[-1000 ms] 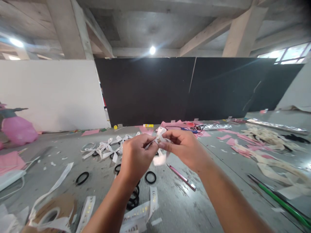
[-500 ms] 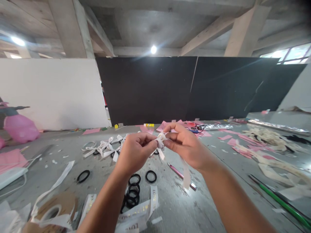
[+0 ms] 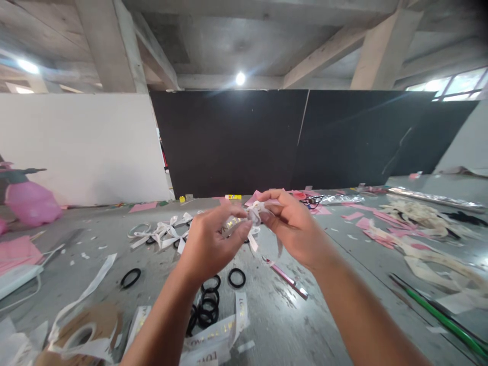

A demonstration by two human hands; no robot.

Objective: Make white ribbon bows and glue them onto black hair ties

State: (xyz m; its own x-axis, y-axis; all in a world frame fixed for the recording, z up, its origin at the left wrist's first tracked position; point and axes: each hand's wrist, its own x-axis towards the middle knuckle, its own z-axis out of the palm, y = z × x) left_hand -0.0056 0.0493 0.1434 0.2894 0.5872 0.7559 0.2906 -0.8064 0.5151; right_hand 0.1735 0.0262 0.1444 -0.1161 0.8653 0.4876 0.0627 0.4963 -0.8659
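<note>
A white ribbon [image 3: 255, 208], bunched into a small knot or bow, is held up above the grey table. My right hand [image 3: 295, 229] pinches it from the right, fingers curled round its back edge. On the other side, the thumb and index finger of my left hand [image 3: 209, 236] close in on the same ribbon, with a strip bearing gold print showing between them. A ribbon tail hangs below the right fingers. Under my hands lie a loose black ring [image 3: 237, 277] and a pile of black rings [image 3: 208, 311]. A pink pen-like tool [image 3: 286, 278] rests to their right.
White ribbon bows [image 3: 168, 231] lie beyond my left hand. A ribbon roll [image 3: 86, 330] and printed ribbon strips [image 3: 213, 338] are near the front. Cream ribbon [image 3: 419, 216] and a green-handled tool [image 3: 446, 317] lie right. A pink spray bottle [image 3: 32, 201] stands far left.
My left thumb and index finger have parted somewhat, and printed ribbon now shows between them. The ribbon tail hanging below my right hand has moved up and left, off the pink tool.
</note>
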